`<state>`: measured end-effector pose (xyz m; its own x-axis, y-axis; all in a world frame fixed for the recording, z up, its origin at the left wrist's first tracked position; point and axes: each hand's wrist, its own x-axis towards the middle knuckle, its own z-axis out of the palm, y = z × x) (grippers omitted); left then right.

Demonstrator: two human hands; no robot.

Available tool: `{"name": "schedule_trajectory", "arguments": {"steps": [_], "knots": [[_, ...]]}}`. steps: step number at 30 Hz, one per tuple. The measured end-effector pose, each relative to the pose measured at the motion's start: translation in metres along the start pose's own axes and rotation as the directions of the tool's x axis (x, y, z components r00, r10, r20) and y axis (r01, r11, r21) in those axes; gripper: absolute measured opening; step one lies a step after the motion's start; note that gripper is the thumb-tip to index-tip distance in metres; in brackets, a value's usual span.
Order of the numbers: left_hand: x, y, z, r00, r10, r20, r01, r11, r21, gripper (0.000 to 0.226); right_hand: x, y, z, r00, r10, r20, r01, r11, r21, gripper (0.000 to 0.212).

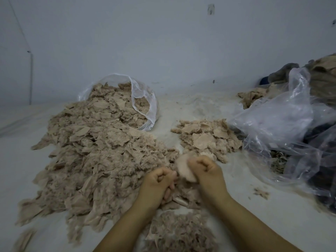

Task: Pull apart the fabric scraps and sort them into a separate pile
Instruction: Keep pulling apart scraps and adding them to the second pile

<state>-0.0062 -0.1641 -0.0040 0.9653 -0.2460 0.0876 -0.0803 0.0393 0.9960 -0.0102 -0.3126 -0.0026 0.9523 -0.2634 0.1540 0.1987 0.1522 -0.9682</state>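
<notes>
Head view, nearest first: a low heap of frayed fluff [180, 231] lies between the two forearms at the bottom edge. Just beyond it both hands meet over the pale floor [254, 220]. The left hand [160, 180] is curled into a fist, its grip closed on one edge of a pale pink fabric scrap [184, 170]; the right hand [206, 169] clenches the opposite edge, so the scrap is stretched between the two fists, just above the near fringe of the scraps.

To the left of the hands spreads the large pile of beige scraps [94, 160], fuzzy and tangled, running back to a clear plastic bag [143, 104] that lies on its side with more scraps spilling from its mouth. Beyond the right hand sits a smaller separate pile [207, 137], flatter pieces on top, apart from the large one. One stray scrap [261, 193] lies alone to the right.

Farther right, crumpled clear plastic sheeting [283, 124] covers dark bundles, and behind it a mound of brownish cloth [323, 77] leans near the wall [163, 42].
</notes>
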Motion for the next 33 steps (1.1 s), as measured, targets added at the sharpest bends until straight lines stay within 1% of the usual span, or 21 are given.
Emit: {"name": "schedule_trajectory", "arguments": {"steps": [2,4,6,8,9,10,11,12,13,14,15,17,18,20,22,24,26,28,30,32,33], "knots": [[0.002,-0.001,-0.005,0.996,0.029,-0.08,-0.026,0.999,0.031,0.024,0.013,-0.003,-0.009,0.979,0.118,-0.164,-0.089,0.98,0.176,0.017],[0.004,-0.003,-0.008,0.991,0.075,-0.113,-0.063,0.992,0.109,0.021,0.017,-0.002,-0.017,0.961,0.229,-0.156,-0.19,0.955,0.227,0.023],[0.003,-0.005,-0.007,0.988,0.119,-0.102,-0.097,0.975,0.199,0.013,0.014,0.004,-0.019,0.96,0.26,-0.106,-0.259,0.966,0.03,0.026],[0.001,-0.008,-0.005,0.98,0.196,-0.027,-0.17,0.905,0.389,0.017,0.01,0.012,-0.017,0.978,0.188,-0.089,-0.206,0.935,-0.288,0.023],[0.0,-0.011,-0.005,0.973,0.225,0.051,-0.219,0.831,0.512,0.019,0.009,0.014,-0.017,0.99,0.128,-0.066,-0.144,0.873,-0.466,0.015],[0.0,-0.013,-0.005,0.967,0.219,0.131,-0.252,0.747,0.615,0.021,0.011,0.016,-0.018,0.997,0.076,-0.016,-0.068,0.748,-0.66,0.017],[0.0,-0.015,-0.006,0.964,0.199,0.176,-0.265,0.675,0.688,0.025,0.012,0.016,-0.019,0.997,0.052,0.055,0.014,0.587,-0.809,0.027],[0.0,-0.015,-0.007,0.967,0.181,0.179,-0.253,0.644,0.722,0.027,0.013,0.016,-0.019,0.991,0.051,0.122,0.084,0.468,-0.88,0.03],[0.0,-0.016,-0.008,0.968,0.191,0.163,-0.248,0.63,0.736,0.022,0.013,0.014,-0.018,0.986,0.035,0.162,0.133,0.417,-0.899,0.024],[0.001,-0.017,-0.01,0.962,0.225,0.154,-0.262,0.607,0.75,0.018,0.012,0.013,-0.016,0.984,0.008,0.18,0.156,0.46,-0.874,0.011],[0.002,-0.018,-0.011,0.947,0.281,0.158,-0.296,0.566,0.77,0.017,0.011,0.012,-0.016,0.984,-0.03,0.178,0.164,0.558,-0.813,0.007],[0.005,-0.02,-0.011,0.906,0.375,0.194,-0.368,0.477,0.798,0.022,0.009,0.012,-0.016,0.985,-0.084,0.15,0.159,0.775,-0.611,0.018],[0.006,-0.02,-0.011,0.895,0.398,0.202,-0.387,0.466,0.796,0.032,0.008,0.011,-0.015,0.982,-0.081,0.173,0.161,0.841,-0.517,0.02],[0.008,-0.02,-0.011,0.909,0.37,0.194,-0.383,0.553,0.74,0.055,0.003,0.008,-0.011,0.955,-0.076,0.286,0.182,0.912,-0.367,0.02],[0.008,-0.021,-0.01,0.945,0.262,0.195,-0.323,0.66,0.678,0.061,-0.002,0.006,-0.007,0.921,-0.08,0.381,0.186,0.95,-0.25,0.017],[0.009,-0.023,-0.011,0.964,0.221,0.15,-0.266,0.729,0.631,0.054,-0.004,0.003,-0.007,0.909,-0.104,0.404,0.193,0.964,-0.186,0.015],[0.009,-0.021,-0.012,0.963,0.262,0.062,-0.247,0.766,0.593,0.036,-0.004,0.001,-0.008,0.923,-0.12,0.365,0.166,0.981,-0.099,0.013],[0.01,-0.017,-0.014,0.945,0.328,0.014,-0.275,0.767,0.58,0.015,-0.001,0.0,-0.01,0.96,-0.061,0.274,0.062,0.998,0.006,0.014],[0.008,-0.014,-0.013,0.934,0.356,0.029,-0.314,0.78,0.541,0.017,0.001,0.001,-0.011,0.976,0.047,0.212,-0.064,0.995,0.077,0.017],[0.006,-0.013,-0.012,0.93,0.364,0.052,-0.335,0.779,0.53,0.023,0.0,0.003,-0.012,0.967,0.079,0.244,-0.09,0.995,0.033,0.023],[0.005,-0.012,-0.011,0.931,0.362,0.055,-0.333,0.773,0.54,0.024,-0.001,0.005,-0.013,0.958,0.055,0.282,-0.041,0.998,-0.055,0.029]]}}
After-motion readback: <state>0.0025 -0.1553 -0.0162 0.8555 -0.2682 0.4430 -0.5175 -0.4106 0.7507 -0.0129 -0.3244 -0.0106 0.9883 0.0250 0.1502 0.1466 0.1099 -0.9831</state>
